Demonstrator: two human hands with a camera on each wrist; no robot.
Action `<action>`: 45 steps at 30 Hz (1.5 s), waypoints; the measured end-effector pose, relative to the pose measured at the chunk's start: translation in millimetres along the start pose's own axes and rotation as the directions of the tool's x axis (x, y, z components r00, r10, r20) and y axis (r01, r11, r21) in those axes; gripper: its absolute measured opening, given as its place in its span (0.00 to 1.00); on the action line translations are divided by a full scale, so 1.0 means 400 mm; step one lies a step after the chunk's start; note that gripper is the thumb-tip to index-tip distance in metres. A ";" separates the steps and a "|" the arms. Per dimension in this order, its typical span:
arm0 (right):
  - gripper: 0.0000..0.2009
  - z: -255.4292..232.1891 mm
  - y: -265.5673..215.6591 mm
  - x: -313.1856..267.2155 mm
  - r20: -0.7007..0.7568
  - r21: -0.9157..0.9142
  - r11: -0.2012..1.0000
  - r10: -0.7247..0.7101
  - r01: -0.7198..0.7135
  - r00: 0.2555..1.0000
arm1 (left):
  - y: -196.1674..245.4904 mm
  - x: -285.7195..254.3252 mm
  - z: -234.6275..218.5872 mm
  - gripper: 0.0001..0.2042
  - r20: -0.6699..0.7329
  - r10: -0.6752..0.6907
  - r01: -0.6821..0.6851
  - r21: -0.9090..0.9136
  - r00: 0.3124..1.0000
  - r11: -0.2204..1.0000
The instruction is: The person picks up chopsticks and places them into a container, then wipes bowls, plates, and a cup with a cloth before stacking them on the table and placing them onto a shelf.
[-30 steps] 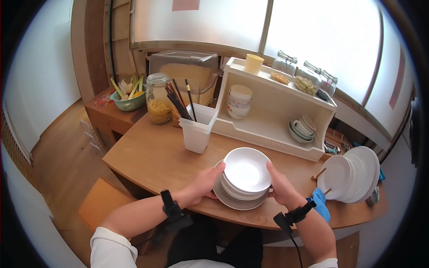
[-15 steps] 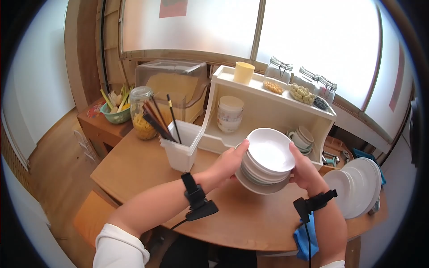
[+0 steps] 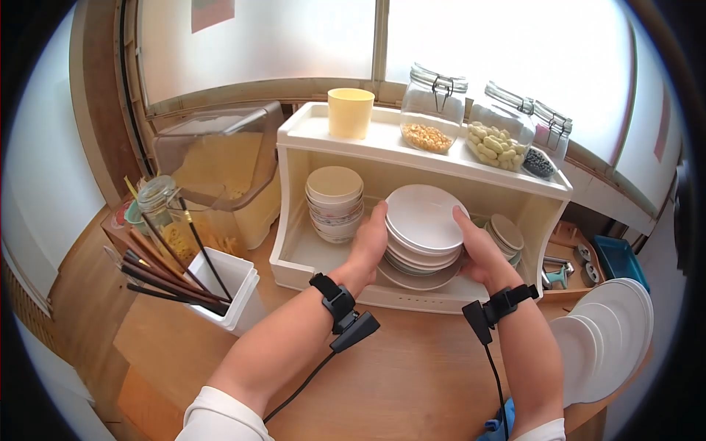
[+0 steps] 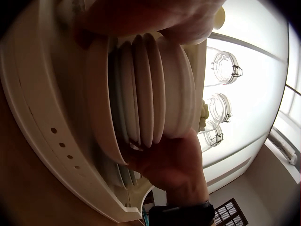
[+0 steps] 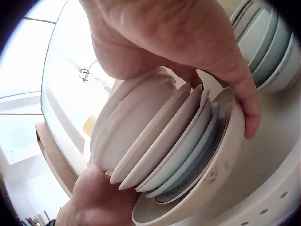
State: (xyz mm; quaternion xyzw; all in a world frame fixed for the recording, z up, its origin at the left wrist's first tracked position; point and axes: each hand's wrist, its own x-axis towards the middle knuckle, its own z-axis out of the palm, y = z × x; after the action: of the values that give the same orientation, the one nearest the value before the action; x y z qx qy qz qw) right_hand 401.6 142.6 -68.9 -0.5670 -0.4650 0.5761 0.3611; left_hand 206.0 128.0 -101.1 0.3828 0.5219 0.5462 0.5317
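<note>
Both hands hold a stack of white plates and shallow bowls between them, inside the opening of the cream shelf rack. My left hand grips the stack's left side, thumb at the top rim. On the opposite side my right hand holds it, with fingers around the wider bottom bowl. Several dishes of differing thickness show edge-on in the left wrist view. Left of the stack stands a pile of patterned bowls; partly hidden behind my right hand sit small bowls and cups.
On the rack's top stand a yellow cup and glass jars of dry goods. A white holder of chopsticks is on the wooden table at left. Large plates stand upright at right, near a blue cloth.
Both hands have lifted the stack off the table and carried it forward into the rack's opening. The head view has moved closer to the rack.
</note>
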 end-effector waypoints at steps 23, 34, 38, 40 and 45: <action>0.40 0.034 0.098 0.110 -0.051 0.082 0.997 -0.005 0.009 0.999 | -0.196 0.215 -0.016 0.41 -0.097 0.002 0.009 0.121 0.995 0.993; 0.36 0.001 0.081 -0.044 -0.206 -0.092 0.990 -0.122 0.104 0.971 | -0.124 -0.067 -0.011 0.37 -0.105 0.534 -0.435 0.462 0.839 0.773; 0.25 -0.047 0.057 -0.187 -0.217 -0.047 0.973 -0.229 0.224 0.949 | -0.135 -0.291 -0.060 0.32 0.204 0.541 -0.576 0.205 0.816 0.791; 0.23 -0.077 0.052 -0.259 -0.140 -0.072 0.955 -0.296 0.289 0.945 | -0.156 -0.386 -0.096 0.30 0.323 0.449 -0.514 0.150 0.833 0.845; 0.22 -0.096 0.125 -0.468 0.074 -0.617 0.654 -0.505 0.438 0.860 | -0.189 -0.584 -0.187 0.22 0.639 -0.023 -0.105 0.161 0.769 0.981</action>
State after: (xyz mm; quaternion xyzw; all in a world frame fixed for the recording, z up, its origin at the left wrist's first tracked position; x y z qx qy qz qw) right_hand 463.3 -44.4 -53.9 -0.5414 -0.7379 0.2485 0.3172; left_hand 180.1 -121.6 -155.0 0.6051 0.3508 0.3437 0.6266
